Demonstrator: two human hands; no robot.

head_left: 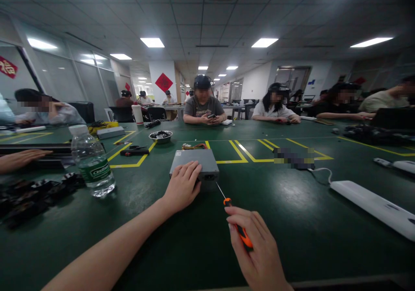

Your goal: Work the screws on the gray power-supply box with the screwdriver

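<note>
A grey metal computer power supply unit [207,159] lies on the green table, its socket face towards me and coloured cables behind it. Over its top and near edge my left hand [184,183] is laid, fingers on the upper face and thumb down at the front, gripping it. My right hand [256,239] is closed around the orange and black handle of a screwdriver [228,202]. The thin shaft points up and left, its tip at the lower right corner of the unit's near face. Whether the tip sits in a screw is too small to tell.
To the left stand a water bottle [92,165] and dark parts [32,196]. Another person's hand [26,159] is at the left edge. Farther back are a metal bowl [161,136] and a black tool [134,151]. A white power strip [372,204] lies right.
</note>
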